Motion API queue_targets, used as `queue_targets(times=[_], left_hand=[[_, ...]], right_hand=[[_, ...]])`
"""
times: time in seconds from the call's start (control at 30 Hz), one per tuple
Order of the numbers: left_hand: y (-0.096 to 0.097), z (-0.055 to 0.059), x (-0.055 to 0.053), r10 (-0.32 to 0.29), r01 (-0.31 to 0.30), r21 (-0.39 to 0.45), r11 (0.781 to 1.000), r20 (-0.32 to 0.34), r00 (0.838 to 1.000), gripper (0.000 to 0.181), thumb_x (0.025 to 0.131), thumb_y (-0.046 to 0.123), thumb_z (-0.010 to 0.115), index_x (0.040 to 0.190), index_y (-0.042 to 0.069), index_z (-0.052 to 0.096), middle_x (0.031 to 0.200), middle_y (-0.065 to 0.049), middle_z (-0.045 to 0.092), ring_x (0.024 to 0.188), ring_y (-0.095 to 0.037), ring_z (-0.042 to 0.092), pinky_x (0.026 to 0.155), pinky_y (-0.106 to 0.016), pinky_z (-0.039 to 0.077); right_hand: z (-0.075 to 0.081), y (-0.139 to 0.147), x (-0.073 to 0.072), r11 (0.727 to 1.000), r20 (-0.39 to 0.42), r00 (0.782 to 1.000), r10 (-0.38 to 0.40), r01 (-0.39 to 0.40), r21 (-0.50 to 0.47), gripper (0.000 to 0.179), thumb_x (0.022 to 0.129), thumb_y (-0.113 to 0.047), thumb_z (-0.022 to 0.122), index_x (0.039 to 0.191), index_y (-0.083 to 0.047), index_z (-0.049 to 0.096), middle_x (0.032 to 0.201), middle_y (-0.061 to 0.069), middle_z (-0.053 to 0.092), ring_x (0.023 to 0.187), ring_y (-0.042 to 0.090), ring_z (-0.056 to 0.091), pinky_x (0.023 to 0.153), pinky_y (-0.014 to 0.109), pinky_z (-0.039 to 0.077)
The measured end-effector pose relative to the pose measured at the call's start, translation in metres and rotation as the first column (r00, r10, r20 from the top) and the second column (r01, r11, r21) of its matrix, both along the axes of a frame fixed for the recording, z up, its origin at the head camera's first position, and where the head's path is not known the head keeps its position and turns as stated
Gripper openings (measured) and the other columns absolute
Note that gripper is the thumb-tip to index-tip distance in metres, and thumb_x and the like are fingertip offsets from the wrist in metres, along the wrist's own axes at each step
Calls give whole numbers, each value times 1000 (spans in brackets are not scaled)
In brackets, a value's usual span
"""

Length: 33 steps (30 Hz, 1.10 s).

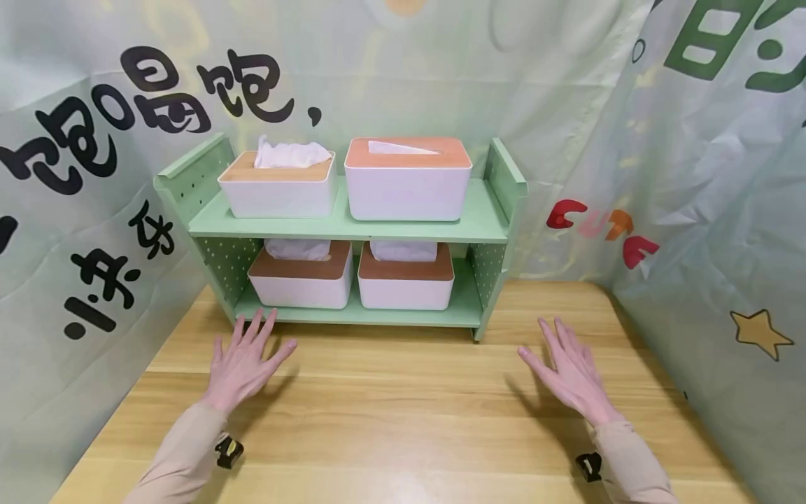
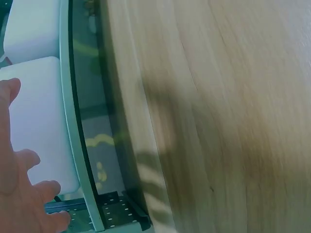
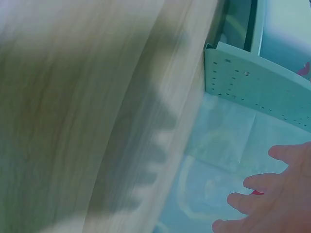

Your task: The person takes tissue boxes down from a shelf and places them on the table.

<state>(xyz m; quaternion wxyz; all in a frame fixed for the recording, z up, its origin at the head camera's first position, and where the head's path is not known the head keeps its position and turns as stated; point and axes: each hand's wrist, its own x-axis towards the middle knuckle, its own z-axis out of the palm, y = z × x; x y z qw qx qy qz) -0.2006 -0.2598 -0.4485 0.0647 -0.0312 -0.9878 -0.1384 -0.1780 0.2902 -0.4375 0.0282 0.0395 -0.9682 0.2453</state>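
My left hand (image 1: pixel 242 367) hovers over the table with its fingers spread, near the front left corner of a green two-tier shelf (image 1: pixel 352 229). To the right of the shelf, my right hand (image 1: pixel 571 374) is also spread, holding nothing. On the upper tier stand a tissue box with a light wood lid (image 1: pixel 277 196) and a taller tissue box with an orange-pink lid (image 1: pixel 409 192). Below them sit two tissue boxes with brown lids, one left (image 1: pixel 302 288) and one right (image 1: pixel 406 290). White tissue shows at each lid. Spread left fingers (image 2: pixel 46 191) appear in the left wrist view.
The shelf stands at the back of a light wooden table (image 1: pixel 403 406). Perforated side panels (image 1: pixel 506 192) close its ends. A printed cloth (image 1: pixel 567 140) with dark lettering hangs behind and along both sides. Each wrist carries a small black device (image 1: pixel 229 451).
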Motion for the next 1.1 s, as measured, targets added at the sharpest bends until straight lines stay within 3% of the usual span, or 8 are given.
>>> queue_targets(times=[0.23,0.47,0.67,0.87,1.1], left_hand=[[1,4,0,5,-10,136,991,38,999,82,100,68,34,163,24,4,169,-19,13,152,-53,9,113,-85,5],[1,10,1,5,-30,310,950,81,997,81,102,65,32,163,22,1,170,-17,5,154,-51,3,113,-84,1],[1,16,2,-18,-42,445,894,129,991,78,103,63,31,162,25,-5,170,-18,-1,153,-52,0,116,-80,2],[1,22,6,-11,-99,545,833,195,981,74,103,65,26,160,34,-8,170,-18,0,152,-54,8,118,-78,10],[2,29,6,-42,-78,652,754,166,985,73,105,62,24,161,28,-7,171,-8,-2,156,-43,0,124,-71,1]], right_hand=[[3,-2,0,993,5,1000,15,-14,-120,82,104,-53,41,162,-10,5,166,30,-5,151,57,3,116,81,1],[6,-3,0,966,37,999,31,-20,-258,78,105,-51,39,163,-14,1,167,26,-9,150,58,1,111,85,2],[7,-3,-1,937,47,997,55,-35,-348,76,107,-47,38,163,-15,0,168,26,-6,151,56,3,114,82,5],[10,-3,0,900,65,995,70,-35,-433,72,108,-44,35,163,-15,-1,168,26,-2,151,56,4,115,81,7],[14,-3,2,840,101,991,87,-19,-542,70,109,-45,31,163,-16,-3,169,24,-4,152,54,4,118,78,8]])
